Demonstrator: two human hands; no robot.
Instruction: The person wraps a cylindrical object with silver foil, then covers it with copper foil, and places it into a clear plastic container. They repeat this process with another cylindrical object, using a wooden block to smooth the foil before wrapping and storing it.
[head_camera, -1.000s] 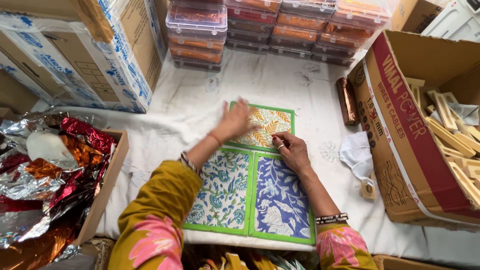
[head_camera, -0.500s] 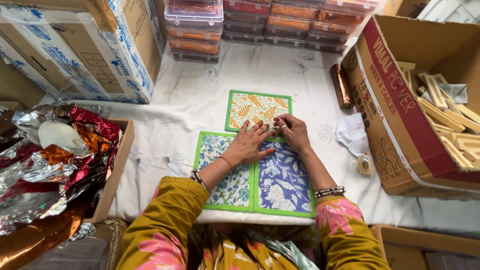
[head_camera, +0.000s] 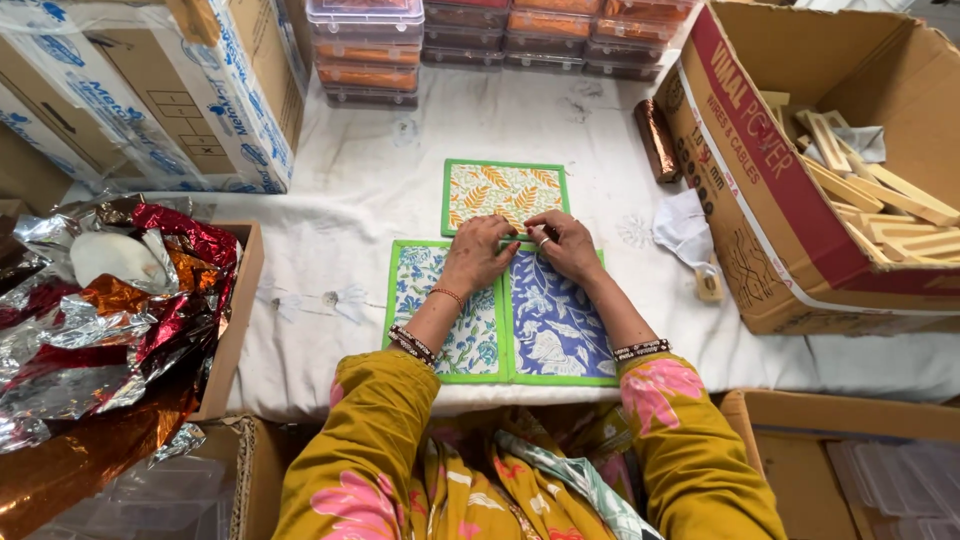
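At the moment of inspection, three green-bordered printed fabric mats lay flat on a white cloth-covered table (head_camera: 330, 210). The orange leaf-print mat (head_camera: 500, 192) lay farthest from the person. Just below it, side by side and touching along their inner edges, lay the white floral mat (head_camera: 425, 300) on the left and the blue floral mat (head_camera: 555, 325) on the right.

The left hand (head_camera: 480, 255) rested palm down, fingers loosely spread, on the upper right corner of the white floral mat. The right hand (head_camera: 565, 245) rested beside it on the upper left corner of the blue floral mat, fingers curled, the fingertips pinching at the point where the three mats met. Whether a small item was held between those fingertips could not be told. The two hands were touching or very nearly so.

Around the work area: stacked clear plastic boxes (head_camera: 365, 45) stood along the far edge of the table. A large open cardboard carton (head_camera: 800, 230) at the right held wooden strips (head_camera: 880, 205). A copper-coloured wrapped bar (head_camera: 658, 140) lay against that carton, with crumpled white cloth (head_camera: 683, 225) near it. At the left, a shallow box held crumpled red and silver foil (head_camera: 110, 310). Printed cardboard cartons (head_camera: 150, 95) stood at the upper left.
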